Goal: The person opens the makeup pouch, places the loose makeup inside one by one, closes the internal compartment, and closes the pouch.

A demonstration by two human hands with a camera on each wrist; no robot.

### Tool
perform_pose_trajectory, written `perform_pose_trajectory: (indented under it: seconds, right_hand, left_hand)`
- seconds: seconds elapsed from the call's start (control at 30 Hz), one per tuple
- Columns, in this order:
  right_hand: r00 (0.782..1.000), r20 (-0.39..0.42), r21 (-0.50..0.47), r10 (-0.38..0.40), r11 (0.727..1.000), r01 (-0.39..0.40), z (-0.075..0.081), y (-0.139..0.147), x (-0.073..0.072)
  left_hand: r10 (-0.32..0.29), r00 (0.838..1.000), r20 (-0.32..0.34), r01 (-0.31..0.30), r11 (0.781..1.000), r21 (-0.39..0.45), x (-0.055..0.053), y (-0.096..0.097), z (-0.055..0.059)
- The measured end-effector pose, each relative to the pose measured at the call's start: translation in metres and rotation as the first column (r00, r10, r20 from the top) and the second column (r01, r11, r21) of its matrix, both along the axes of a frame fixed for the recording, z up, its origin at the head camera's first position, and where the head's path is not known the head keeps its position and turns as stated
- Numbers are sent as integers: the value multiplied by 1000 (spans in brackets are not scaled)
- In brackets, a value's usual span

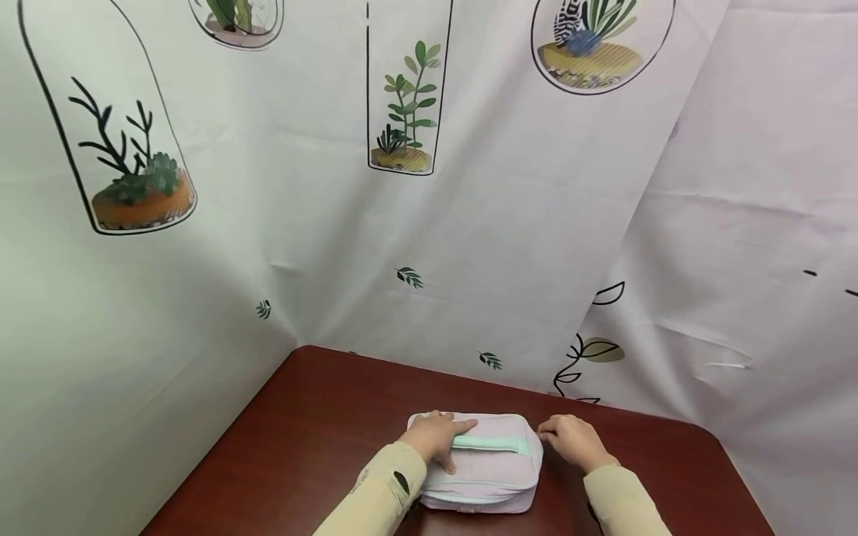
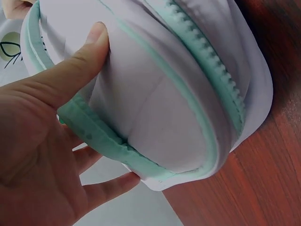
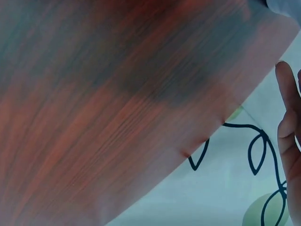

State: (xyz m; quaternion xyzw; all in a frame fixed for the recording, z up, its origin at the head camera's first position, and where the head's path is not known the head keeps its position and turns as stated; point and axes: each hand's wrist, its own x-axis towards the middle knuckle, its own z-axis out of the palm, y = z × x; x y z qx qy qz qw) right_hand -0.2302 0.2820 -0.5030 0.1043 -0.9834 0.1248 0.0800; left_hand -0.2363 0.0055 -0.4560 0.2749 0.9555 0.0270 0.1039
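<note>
A pale lilac zippered bag [image 1: 492,469] with a mint-green carry handle [image 1: 489,444] lies on the table. My left hand [image 1: 432,435] rests across the left part of its top, fingers spread. In the left wrist view the thumb [image 2: 89,52] presses the lid, while the other fingers reach past the handle strap [image 2: 94,127]. Along the front, the mint zipper [image 2: 207,61] shows its teeth, and the lid edge bulges there. At the bag's far right corner, my right hand [image 1: 573,439] pinches at the zipper edge with curled fingers; its fingertips hide the pull.
Beneath the bag is a reddish-brown wooden table [image 1: 322,424]. A white cloth backdrop [image 1: 322,223] printed with plants in jars hangs behind the table and along its left side.
</note>
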Motion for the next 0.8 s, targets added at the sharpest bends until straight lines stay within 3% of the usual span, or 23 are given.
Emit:
perform_pose_trajectory:
  seconds: [0.17, 0.37, 0.57, 0.8]
  right_hand:
    - [1000, 16, -16, 14, 1000, -13, 4, -3, 7]
    - [999, 20, -50, -30, 998, 31, 12, -5, 14]
    - [993, 107, -73, -56, 995, 64, 12, -7, 20]
    - [981, 177, -118, -78, 988, 100, 5, -13, 30]
  left_hand:
    - [32, 999, -16, -32, 999, -14, -1, -4, -4]
    - [84, 996, -43, -85, 996, -35, -2, -3, -7]
    - [145, 987, -71, -152, 983, -107, 4, 2, -9]
    - [165, 968, -191, -202, 960, -194, 14, 12, -14]
